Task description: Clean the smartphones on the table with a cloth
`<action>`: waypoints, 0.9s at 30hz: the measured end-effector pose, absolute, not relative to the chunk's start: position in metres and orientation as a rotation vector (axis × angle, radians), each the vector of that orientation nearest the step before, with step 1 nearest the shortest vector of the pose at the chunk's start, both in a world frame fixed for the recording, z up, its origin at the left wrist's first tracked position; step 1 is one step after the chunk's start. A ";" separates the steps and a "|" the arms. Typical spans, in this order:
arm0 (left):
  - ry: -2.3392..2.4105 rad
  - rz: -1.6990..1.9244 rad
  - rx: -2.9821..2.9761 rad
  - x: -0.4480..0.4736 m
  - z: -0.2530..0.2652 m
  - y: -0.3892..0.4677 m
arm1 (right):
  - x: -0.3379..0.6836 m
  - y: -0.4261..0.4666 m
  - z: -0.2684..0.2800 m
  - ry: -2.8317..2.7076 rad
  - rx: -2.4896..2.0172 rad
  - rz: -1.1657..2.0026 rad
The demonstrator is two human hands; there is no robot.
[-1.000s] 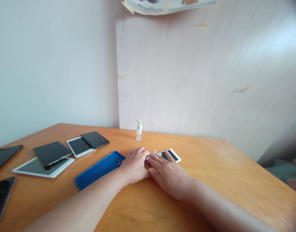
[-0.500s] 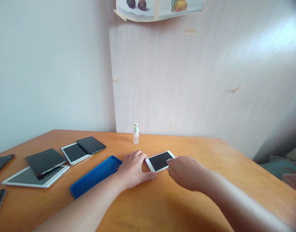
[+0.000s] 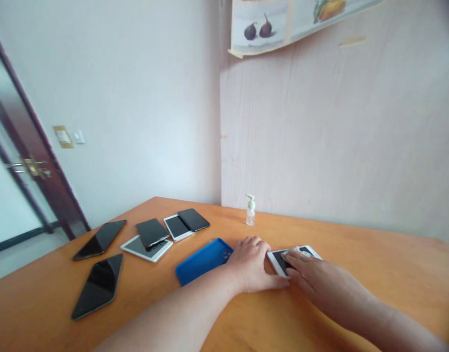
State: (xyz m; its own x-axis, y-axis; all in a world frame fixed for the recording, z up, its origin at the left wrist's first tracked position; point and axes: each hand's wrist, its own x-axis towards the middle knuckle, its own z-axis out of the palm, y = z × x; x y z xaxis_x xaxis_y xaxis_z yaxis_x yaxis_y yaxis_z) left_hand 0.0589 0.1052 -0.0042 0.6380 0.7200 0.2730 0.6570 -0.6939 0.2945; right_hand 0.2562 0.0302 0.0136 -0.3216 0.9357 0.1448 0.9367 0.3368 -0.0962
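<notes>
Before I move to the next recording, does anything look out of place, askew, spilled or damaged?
No spill or breakage shows. One thing looks untidy: a dark device lies across a white tablet at left, covering part of its screen. The white phone under the right hand shows no obvious damage, though partly covered.

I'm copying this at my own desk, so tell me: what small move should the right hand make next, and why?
I'd suggest sliding the right hand and its wad toward the phone's left end: the wad lies partly under that hand's fingers on the screen, and uncovered screen shows at that end. The left hand there seems placed to steady it.
</notes>
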 end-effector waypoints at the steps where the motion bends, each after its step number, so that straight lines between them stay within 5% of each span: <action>1: 1.148 0.574 2.691 0.059 -0.005 0.105 | 0.260 0.034 0.010 -2.374 -1.738 0.018; 14: 1.004 0.645 2.822 0.062 -0.013 0.104 | 0.276 0.054 -0.034 -2.305 -1.620 -0.093; 27: 1.302 0.520 2.682 0.061 0.004 0.080 | 0.229 0.026 -0.005 -2.267 -1.745 -0.018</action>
State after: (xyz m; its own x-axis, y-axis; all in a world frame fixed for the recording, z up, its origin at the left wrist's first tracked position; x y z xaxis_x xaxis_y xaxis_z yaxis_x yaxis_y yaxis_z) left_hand 0.0615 0.0803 0.0039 0.5723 0.7796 0.2543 0.7402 -0.6246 0.2490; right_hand 0.2291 0.0260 -0.0049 -0.2315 0.9460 0.2267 0.9494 0.2705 -0.1593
